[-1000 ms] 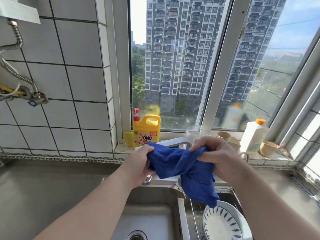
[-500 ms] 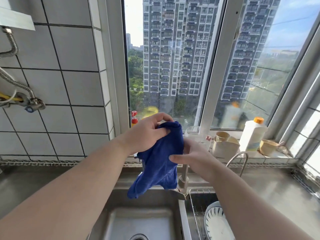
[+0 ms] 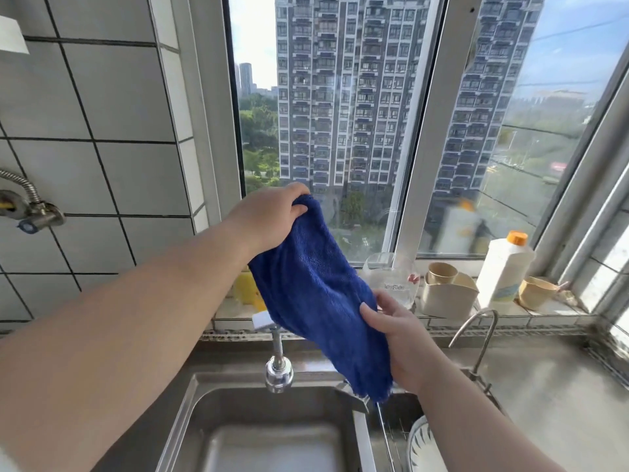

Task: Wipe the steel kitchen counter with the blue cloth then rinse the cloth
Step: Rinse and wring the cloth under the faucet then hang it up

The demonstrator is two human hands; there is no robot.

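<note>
Blue cloth (image 3: 316,287) hides the yellow bottle (image 3: 245,288) and faucet base.

two bare forearms are seen, each uncovered up to the frame edge (no sleeve reaches into view). the left hand (image 3: 269,218) and the right hand (image 3: 396,338) are left bare, with short, unpainted fingernails shown.
</note>
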